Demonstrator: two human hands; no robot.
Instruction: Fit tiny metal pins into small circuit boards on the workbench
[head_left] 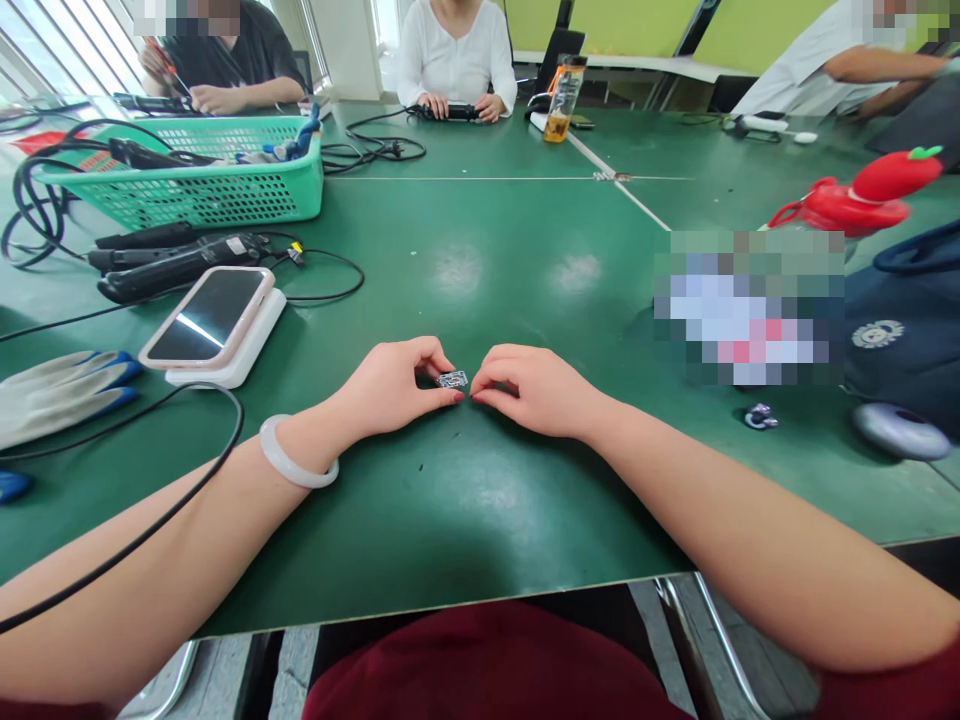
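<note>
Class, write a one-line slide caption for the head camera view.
The left hand holds a small black-and-white piece, with the right hand close beside it, at a green table.

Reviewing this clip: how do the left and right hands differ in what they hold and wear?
The left hand holds a small black-and-white piece; the right hand is close beside that piece, with nothing plainly visible in its grasp. The left hand has a pale bangle on the arm behind it, while the right hand has none. Both hands are ungloved, curled and at the green table.
</note>
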